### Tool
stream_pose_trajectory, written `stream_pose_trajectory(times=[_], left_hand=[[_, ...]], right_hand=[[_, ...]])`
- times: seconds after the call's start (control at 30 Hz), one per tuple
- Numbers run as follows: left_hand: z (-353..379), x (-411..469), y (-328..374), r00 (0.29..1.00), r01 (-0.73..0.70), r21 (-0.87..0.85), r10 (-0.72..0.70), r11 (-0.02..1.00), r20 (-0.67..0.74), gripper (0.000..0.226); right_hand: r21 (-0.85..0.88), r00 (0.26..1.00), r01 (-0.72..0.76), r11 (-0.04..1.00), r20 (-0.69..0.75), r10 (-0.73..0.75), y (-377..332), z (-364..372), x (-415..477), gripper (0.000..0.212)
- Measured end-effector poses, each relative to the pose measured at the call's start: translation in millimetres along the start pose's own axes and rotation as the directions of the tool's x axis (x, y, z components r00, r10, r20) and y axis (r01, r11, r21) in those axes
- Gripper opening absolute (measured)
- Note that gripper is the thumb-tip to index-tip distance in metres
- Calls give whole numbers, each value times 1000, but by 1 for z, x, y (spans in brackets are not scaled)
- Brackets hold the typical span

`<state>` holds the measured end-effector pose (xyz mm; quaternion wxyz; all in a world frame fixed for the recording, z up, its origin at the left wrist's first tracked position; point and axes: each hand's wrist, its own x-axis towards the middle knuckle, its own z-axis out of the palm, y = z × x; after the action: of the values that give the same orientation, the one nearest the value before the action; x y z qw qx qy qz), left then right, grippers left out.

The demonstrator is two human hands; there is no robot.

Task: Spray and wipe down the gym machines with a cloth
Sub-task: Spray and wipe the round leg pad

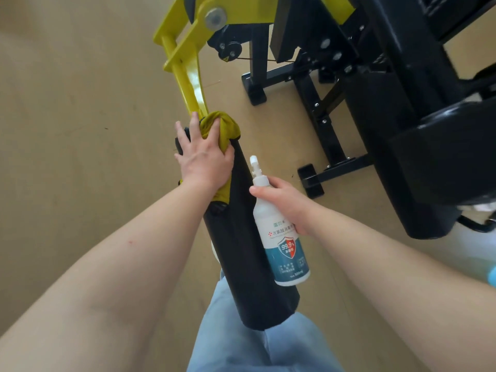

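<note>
A black padded roller (247, 253) runs from the centre down toward my legs, fixed to a yellow lever arm (188, 68) of the gym machine. My left hand (204, 157) presses an olive-yellow cloth (222, 124) onto the roller's far end, fingers spread over the cloth. To the right of the roller my right hand (281, 202) grips a white spray bottle (281, 245) with a blue label and a red shield, nozzle pointing away from me. The bottle hangs just beside the roller.
The machine's black frame and feet (314, 181) stand on the tan floor at the right, with a large black padded seat (434, 162) at the far right. Open floor (80, 103) lies to the left. My light blue trousers (241, 345) show at the bottom.
</note>
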<state>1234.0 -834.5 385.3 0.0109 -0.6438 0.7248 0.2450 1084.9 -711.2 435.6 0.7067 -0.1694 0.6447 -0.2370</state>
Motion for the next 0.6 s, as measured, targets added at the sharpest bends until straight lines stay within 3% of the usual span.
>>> stream_pose_trajectory(times=[0.13, 0.33, 0.4, 0.53, 0.6], left_hand=[[-17, 39, -2, 999, 47, -47, -48, 998, -25, 44], [-39, 75, 0, 976, 217, -123, -217, 968, 13, 46], [-39, 81, -6, 954, 295, -263, -298, 919, 28, 49], [-24, 63, -22, 916, 300, -538, -396, 788, -69, 48], [-14, 42, -26, 890, 357, -628, -455, 691, 5, 59]], right_hand=[[-15, 1000, -3, 1000, 23, 4, -7, 9, 14, 45], [-102, 1000, 18, 995, 14, -17, -14, 9, 19, 46], [-150, 1000, 25, 988, -5, -27, -14, 11, 19, 45], [-131, 998, 26, 991, -55, -33, -13, 17, 19, 33], [-97, 998, 11, 995, -66, -17, -13, 17, 18, 22]])
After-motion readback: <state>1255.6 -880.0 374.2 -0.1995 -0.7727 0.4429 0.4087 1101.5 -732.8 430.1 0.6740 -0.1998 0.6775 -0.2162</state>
